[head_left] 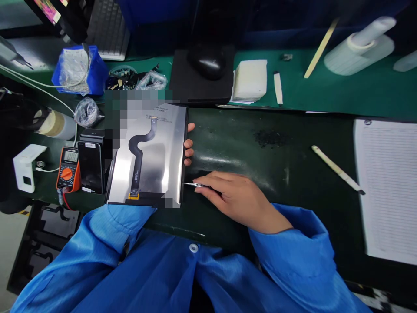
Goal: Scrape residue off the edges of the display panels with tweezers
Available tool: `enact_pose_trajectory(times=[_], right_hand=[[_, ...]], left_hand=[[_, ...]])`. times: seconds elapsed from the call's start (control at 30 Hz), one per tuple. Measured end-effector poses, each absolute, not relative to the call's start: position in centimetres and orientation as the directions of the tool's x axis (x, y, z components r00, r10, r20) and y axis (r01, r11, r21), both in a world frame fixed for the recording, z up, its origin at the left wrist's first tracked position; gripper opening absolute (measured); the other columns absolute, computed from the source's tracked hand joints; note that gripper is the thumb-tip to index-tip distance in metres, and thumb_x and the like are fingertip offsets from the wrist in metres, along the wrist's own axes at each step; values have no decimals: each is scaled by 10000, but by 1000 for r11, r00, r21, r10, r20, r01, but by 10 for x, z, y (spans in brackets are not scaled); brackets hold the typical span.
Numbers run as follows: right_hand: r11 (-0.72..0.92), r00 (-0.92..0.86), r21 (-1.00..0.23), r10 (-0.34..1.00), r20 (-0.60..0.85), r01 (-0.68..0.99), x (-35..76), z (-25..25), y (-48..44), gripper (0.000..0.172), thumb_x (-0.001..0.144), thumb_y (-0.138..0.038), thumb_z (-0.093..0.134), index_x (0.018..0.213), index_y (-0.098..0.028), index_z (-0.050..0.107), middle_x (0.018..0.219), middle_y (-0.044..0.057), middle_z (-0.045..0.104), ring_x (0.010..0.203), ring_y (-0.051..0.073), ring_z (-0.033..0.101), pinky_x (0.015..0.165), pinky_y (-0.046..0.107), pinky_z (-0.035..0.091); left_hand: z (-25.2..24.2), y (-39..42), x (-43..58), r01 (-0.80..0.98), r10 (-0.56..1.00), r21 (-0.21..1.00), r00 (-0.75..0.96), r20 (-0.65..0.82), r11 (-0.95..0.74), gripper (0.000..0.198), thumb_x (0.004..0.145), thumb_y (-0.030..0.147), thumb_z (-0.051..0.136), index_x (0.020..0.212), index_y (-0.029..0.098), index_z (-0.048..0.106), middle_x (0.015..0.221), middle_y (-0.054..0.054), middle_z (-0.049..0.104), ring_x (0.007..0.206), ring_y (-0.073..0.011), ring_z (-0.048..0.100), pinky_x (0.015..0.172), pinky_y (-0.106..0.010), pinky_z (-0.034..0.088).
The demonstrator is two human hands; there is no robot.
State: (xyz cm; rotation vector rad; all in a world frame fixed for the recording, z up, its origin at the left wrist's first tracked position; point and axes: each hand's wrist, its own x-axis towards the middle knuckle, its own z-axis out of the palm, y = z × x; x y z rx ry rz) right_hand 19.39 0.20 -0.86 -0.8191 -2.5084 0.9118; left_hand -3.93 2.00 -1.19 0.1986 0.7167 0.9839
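Note:
A silvery display panel [156, 161] with a black flex cable down its middle is held tilted above the dark mat [260, 148]. My left hand [189, 145] is behind it, fingertips curled round its right edge. My right hand [237, 195] rests on the mat just right of the panel, fingers pinched on thin metal tweezers [192, 185] whose tip points at the panel's lower right edge. Both arms wear blue sleeves.
An orange multimeter [67, 170] and a black phone [90, 167] sit left of the panel. A white stick [337, 169] and a printed sheet [387, 187] lie to the right. Behind are a black mouse [206, 61] on a pad, a white block [250, 80], a blue bin [78, 69] and tape rolls [358, 48].

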Motion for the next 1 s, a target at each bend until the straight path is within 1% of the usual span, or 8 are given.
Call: enact_pose_trajectory(times=[0.07, 0.13, 0.3, 0.47, 0.6, 0.7, 0.83, 1.0], right_hand=[[630, -772, -670, 622, 131, 393, 194, -9, 2, 205, 982, -247, 541, 1053, -233, 732, 922, 17, 773, 785, 158, 720, 713, 283, 567], [622, -765, -672, 632, 127, 402, 194, -9, 2, 211, 987, -251, 533, 1061, -239, 731, 913, 11, 776, 773, 156, 723, 701, 277, 566], [596, -761, -680, 643, 86, 427, 194, -7, 0, 165, 959, -248, 581, 1059, -222, 710, 922, 7, 777, 748, 156, 720, 669, 272, 557], [619, -763, -668, 636, 118, 413, 194, -9, 1, 197, 980, -245, 547, 1058, -212, 724, 921, 16, 770, 782, 161, 715, 702, 286, 556], [588, -760, -685, 645, 77, 430, 194, -7, 1, 186, 971, -265, 562, 1082, -232, 708, 925, 6, 779, 751, 158, 720, 670, 276, 555], [590, -763, -679, 643, 67, 437, 194, -7, 2, 147, 950, -253, 590, 1039, -230, 705, 910, 6, 773, 742, 163, 716, 653, 278, 547], [637, -770, -646, 627, 117, 420, 195, -8, 3, 194, 976, -266, 548, 1025, -225, 732, 903, 26, 765, 780, 172, 711, 700, 298, 549], [587, -753, -680, 653, 77, 439, 195, -7, 2, 184, 971, -283, 556, 1051, -239, 716, 890, 2, 770, 740, 155, 712, 670, 280, 551]], left_hand=[[-12, 21, -40, -693, 779, 373, 470, -415, 617, 459, 1009, 412, 269, 1309, 167, 518, 838, -87, 570, 757, -195, 535, 687, -371, 455], [-11, 21, -40, -704, 771, 332, 502, -393, 628, 447, 1008, 419, 265, 1291, 182, 517, 848, -81, 571, 771, -192, 533, 690, -355, 445], [-14, 20, -40, -726, 789, 327, 491, -369, 605, 455, 1007, 433, 281, 1291, 171, 521, 851, -83, 575, 764, -190, 513, 687, -353, 431], [-19, 19, -40, -736, 792, 305, 517, -324, 605, 411, 1025, 375, 278, 1286, 183, 530, 821, -72, 574, 746, -175, 501, 661, -320, 400], [-19, 18, -40, -754, 806, 298, 502, -313, 585, 453, 1021, 416, 258, 1287, 166, 526, 865, -85, 582, 773, -197, 507, 692, -347, 410], [-19, 18, -40, -758, 815, 308, 496, -300, 575, 485, 1016, 457, 258, 1266, 150, 539, 879, -88, 575, 788, -204, 515, 702, -353, 420], [-20, 20, -42, -734, 789, 306, 512, -339, 607, 426, 1021, 412, 285, 1264, 181, 548, 864, -78, 581, 786, -193, 516, 702, -348, 424], [-17, 19, -40, -744, 801, 318, 480, -357, 588, 498, 1028, 431, 216, 1352, 177, 495, 860, -86, 585, 790, -208, 521, 694, -358, 417]])
